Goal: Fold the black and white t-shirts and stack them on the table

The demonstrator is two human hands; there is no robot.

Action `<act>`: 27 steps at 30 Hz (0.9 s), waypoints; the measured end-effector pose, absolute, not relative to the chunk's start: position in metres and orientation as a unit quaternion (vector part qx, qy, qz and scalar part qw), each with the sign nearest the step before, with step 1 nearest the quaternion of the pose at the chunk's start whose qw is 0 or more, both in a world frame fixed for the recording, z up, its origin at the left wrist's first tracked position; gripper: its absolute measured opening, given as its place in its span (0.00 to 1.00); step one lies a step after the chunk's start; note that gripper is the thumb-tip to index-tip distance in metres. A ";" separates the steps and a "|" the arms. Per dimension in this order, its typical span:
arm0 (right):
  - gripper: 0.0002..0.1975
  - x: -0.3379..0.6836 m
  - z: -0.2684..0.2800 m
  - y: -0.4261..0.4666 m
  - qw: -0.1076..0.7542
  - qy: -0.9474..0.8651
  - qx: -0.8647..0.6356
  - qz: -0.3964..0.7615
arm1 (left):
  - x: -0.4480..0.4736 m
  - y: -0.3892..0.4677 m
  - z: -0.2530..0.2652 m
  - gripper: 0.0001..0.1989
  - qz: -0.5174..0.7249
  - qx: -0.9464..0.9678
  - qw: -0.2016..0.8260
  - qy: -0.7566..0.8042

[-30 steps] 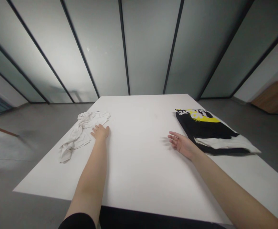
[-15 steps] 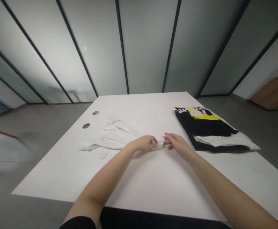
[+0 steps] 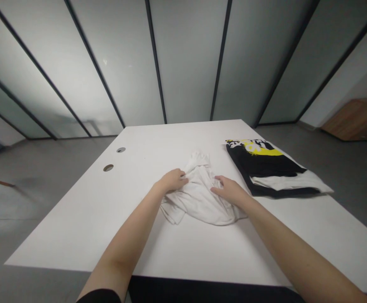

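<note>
A crumpled white garment (image 3: 202, 198) lies bunched on the table, its gathered end pointing away from me and its wider part spread towards me. My left hand (image 3: 172, 181) rests at the garment's left side, thumb and fingers apart against the cloth. On the other side, my right hand (image 3: 229, 190) touches the cloth with thumb and forefinger apart. Part of the garment is hidden beneath the right hand and wrist.
A folded black cloth item (image 3: 259, 164) with a yellow and white print lies at the right, a folded white cloth (image 3: 284, 182) on its near part. The white table (image 3: 76, 235) has two round holes near its left edge. Frosted glass panels (image 3: 189, 63) stand behind.
The white garment, earlier stretched out to the left, is now bunched in front of me between my hands. My hands have moved apart, the left one shifting left. The view has turned slightly.
</note>
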State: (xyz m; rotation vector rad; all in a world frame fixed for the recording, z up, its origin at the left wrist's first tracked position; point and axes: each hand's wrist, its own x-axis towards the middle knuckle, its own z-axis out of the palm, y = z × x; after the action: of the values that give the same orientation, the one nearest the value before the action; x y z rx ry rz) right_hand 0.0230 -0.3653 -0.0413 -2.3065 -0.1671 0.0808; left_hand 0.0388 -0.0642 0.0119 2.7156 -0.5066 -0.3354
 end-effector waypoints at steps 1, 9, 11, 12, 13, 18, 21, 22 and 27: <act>0.25 0.024 -0.038 -0.372 0.380 -0.103 -0.917 0.063 | 0.037 -0.063 0.019 0.19 -0.208 0.945 0.170 -0.186; 0.25 0.039 -0.017 -0.413 0.286 -0.027 -0.954 -0.080 | 0.030 -0.071 0.040 0.31 -0.123 0.987 0.091 -0.042; 0.31 0.038 -0.019 -0.407 0.255 -0.014 -0.962 -0.101 | 0.031 -0.080 0.024 0.36 -0.018 0.995 0.101 0.000; 0.33 0.036 -0.021 -0.403 0.232 -0.009 -0.969 -0.084 | 0.033 -0.083 0.016 0.36 0.001 0.995 0.104 0.001; 0.33 0.035 -0.023 -0.399 0.209 -0.003 -0.976 -0.056 | 0.036 -0.084 0.009 0.34 0.001 0.994 0.108 -0.006; 0.11 0.033 -0.027 -0.402 0.184 0.002 -0.983 -0.002 | 0.061 -0.047 0.000 0.07 -0.037 0.954 0.294 -0.035; 0.10 0.040 -0.025 -0.413 0.283 0.015 -0.953 -0.111 | 0.071 -0.005 0.011 0.12 -0.035 0.850 0.524 0.032; 0.11 0.043 -0.024 -0.416 0.324 0.022 -0.934 -0.152 | 0.073 0.009 0.015 0.14 -0.023 0.805 0.590 0.057; 0.19 0.050 -0.027 -0.411 0.514 0.087 -0.831 -0.196 | 0.079 0.053 0.021 0.15 0.115 0.628 0.755 0.148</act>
State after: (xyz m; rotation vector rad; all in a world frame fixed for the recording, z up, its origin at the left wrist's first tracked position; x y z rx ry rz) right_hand 0.0501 -0.4106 -0.0274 -1.9975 0.2089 -0.4716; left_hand 0.0788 0.0535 0.0213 1.3701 0.3238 0.2517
